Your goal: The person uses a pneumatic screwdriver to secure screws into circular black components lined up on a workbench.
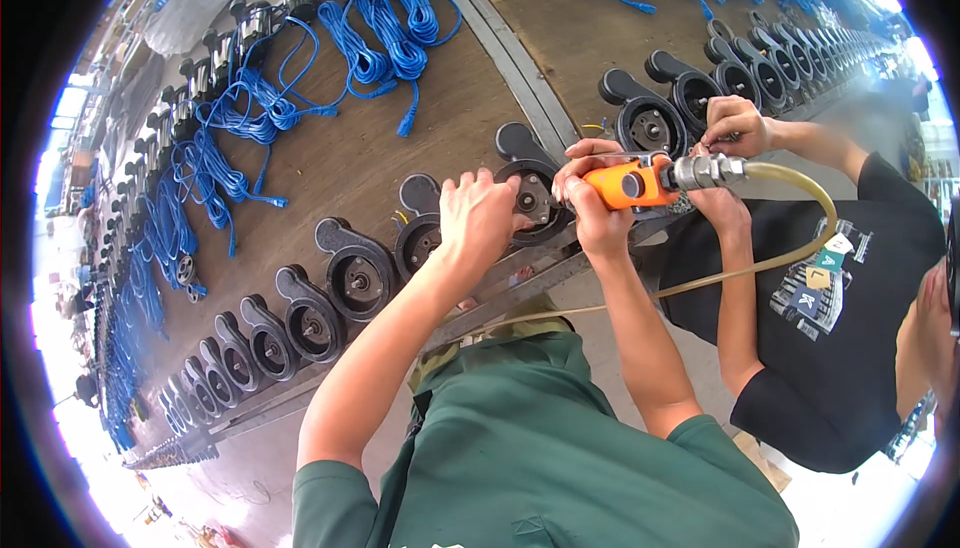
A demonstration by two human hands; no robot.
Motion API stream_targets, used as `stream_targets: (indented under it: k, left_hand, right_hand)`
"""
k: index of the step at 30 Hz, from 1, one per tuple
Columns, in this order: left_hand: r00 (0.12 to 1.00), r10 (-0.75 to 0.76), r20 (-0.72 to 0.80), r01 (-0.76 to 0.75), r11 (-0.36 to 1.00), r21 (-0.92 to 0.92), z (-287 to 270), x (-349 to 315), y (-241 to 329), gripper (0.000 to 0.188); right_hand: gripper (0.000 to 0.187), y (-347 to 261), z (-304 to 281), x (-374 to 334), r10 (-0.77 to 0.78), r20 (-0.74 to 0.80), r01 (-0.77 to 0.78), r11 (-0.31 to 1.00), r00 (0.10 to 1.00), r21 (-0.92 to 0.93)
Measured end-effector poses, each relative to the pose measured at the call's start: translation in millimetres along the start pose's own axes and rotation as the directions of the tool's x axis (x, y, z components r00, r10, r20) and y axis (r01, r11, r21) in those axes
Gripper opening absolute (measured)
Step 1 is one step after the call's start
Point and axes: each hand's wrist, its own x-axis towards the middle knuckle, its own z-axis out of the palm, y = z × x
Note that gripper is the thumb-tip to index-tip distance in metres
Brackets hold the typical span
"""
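My left hand [478, 216] rests at the left rim of a black round housing [543, 231], fingers bent around its edge and the thumb by the metal plate inside. This housing has a rounded side arm pointing away from me. My right hand [597, 203] is closed around an orange air tool [625, 186], close to the housing's right side. The tool's working end is hidden behind my fingers. A metal coupling [708, 171] joins the tool to a yellowish air hose [810, 195], which loops back and runs under my right forearm.
Similar black housings [357, 283] line the bench's near edge on both sides. Bundled blue cords [390, 23] lie farther back, next to dark motors at the left. A metal strip [505, 43] crosses the brown bench [330, 163]. To my right, a co-worker's hands [735, 128] work near another housing.
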Motion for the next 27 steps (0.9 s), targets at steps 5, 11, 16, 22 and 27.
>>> stream_targets:
  k: [5,11,16,22,27]
  left_hand:
    - [0.999,-0.029,0.021,0.029,1.000,-0.006,5.8,3.4,1.5,0.039]
    - [0.999,-0.046,0.024,0.044,0.997,0.059,11.5,7.9,4.3,0.037]
    - [0.999,-0.041,0.014,0.041,0.998,0.044,12.4,8.0,3.0,0.038]
    - [1.000,-0.030,-0.001,0.030,0.999,-0.029,9.8,10.0,0.5,0.035]
    - [0.997,-0.033,-0.065,0.030,0.998,-0.055,8.7,6.8,1.0,0.032]
  right_hand:
    - [0.027,13.3,3.2,-2.0,0.058,0.031,-0.058,0.998,0.998,-0.011]
    - [0.005,13.5,5.2,14.6,-0.012,-0.024,0.013,1.000,1.000,0.025]
    - [0.021,7.6,17.8,30.4,-0.017,-0.037,0.020,0.996,0.999,0.091]
    - [0.024,16.6,18.2,37.9,-0.030,-0.019,0.032,0.997,0.999,0.073]
    - [0.028,22.2,14.7,39.6,-0.028,0.032,0.024,0.993,0.999,0.117]
